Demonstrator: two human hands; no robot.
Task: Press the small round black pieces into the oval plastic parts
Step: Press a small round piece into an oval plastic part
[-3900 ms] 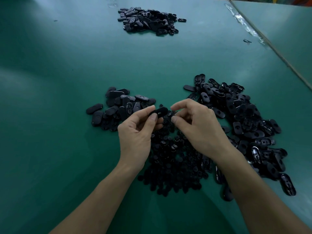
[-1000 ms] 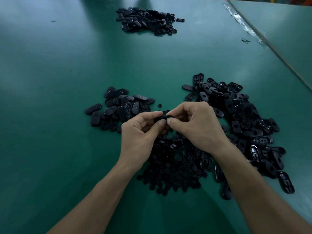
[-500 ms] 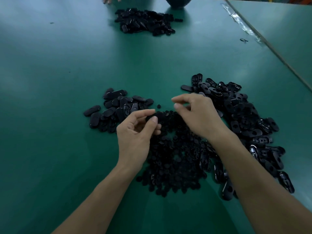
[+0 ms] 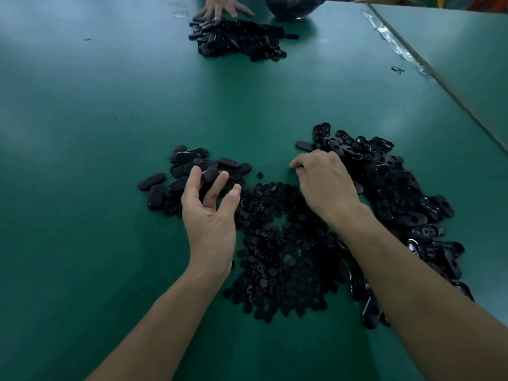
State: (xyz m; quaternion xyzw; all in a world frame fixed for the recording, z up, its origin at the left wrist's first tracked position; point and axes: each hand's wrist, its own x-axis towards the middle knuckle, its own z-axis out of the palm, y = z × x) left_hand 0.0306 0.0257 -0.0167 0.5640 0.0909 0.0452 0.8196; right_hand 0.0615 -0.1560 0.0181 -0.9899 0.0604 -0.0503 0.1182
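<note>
Above oval parts (image 4: pixel 189 156), left hand (image 4: pixel 209 215) hovers, fingers spread.

Bare green surface (image 4: pixel 82 188) runs wide along the left edge and across the middle. Toward the near edge, a heap of small round black pieces (image 4: pixel 280 243) blocks the centre. A large heap of oval plastic parts (image 4: pixel 398 193) crowds its right side and a smaller oval heap (image 4: pixel 176 174) its left. At the far edge sits a far oval heap (image 4: pixel 239 39), touched by another person's hand (image 4: pixel 222 8).
</note>
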